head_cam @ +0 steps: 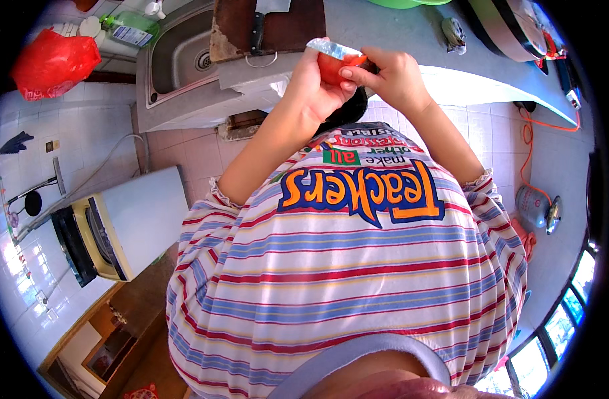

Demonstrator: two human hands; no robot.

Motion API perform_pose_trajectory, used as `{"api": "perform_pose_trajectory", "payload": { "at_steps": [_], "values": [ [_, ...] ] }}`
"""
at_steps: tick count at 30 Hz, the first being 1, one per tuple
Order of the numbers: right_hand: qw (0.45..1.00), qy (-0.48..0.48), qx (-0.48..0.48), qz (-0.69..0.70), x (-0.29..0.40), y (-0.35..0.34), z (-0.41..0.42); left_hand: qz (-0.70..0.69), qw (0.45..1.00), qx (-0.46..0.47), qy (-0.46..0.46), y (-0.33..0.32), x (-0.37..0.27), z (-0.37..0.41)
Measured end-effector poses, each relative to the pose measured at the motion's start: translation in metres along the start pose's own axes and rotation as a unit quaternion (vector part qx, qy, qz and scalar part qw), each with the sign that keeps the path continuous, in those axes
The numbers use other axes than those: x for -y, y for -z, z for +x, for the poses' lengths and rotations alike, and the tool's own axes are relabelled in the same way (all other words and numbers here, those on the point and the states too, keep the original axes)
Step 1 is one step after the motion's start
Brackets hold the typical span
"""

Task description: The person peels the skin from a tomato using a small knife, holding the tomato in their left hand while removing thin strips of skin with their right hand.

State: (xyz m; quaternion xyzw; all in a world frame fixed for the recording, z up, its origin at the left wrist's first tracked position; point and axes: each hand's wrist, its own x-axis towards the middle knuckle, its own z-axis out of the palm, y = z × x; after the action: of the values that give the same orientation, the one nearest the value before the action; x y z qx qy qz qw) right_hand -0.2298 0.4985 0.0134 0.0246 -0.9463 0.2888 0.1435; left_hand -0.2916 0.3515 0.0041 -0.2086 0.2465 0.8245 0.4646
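My left hand [307,87] cups a round red item [330,70], perhaps a tomato, above the counter's front edge. My right hand [399,75] pinches the dark handle of a small tool, which looks like a knife or peeler. Its shiny silver blade [337,48] lies over the top of the red item. A bright orange piece [356,61] shows between the blade and my right thumb. Fingers hide part of the tool and of the red item. To the left, a cleaver with a black handle [257,34] rests on a dark cutting board [232,30].
A steel sink [179,62] is left of the board, with a green soap bottle [130,29] and a red plastic bag [55,65] beyond. At right stand a rounded appliance [506,30] and a crumpled packet [454,35]. A gas cylinder [532,200] with an orange hose stands lower right.
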Motion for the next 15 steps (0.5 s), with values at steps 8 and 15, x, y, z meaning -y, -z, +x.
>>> {"api": "perform_pose_trajectory", "payload": {
  "at_steps": [8, 15],
  "values": [
    [0.999, 0.033, 0.008, -0.040, 0.002, 0.007, 0.000, 0.050, 0.998, -0.010, -0.043, -0.001, 0.002, -0.002],
    [0.995, 0.069, -0.024, -0.071, -0.005, -0.001, -0.005, 0.038, 0.998, -0.047, -0.034, -0.001, 0.007, 0.000]
  ]
}}
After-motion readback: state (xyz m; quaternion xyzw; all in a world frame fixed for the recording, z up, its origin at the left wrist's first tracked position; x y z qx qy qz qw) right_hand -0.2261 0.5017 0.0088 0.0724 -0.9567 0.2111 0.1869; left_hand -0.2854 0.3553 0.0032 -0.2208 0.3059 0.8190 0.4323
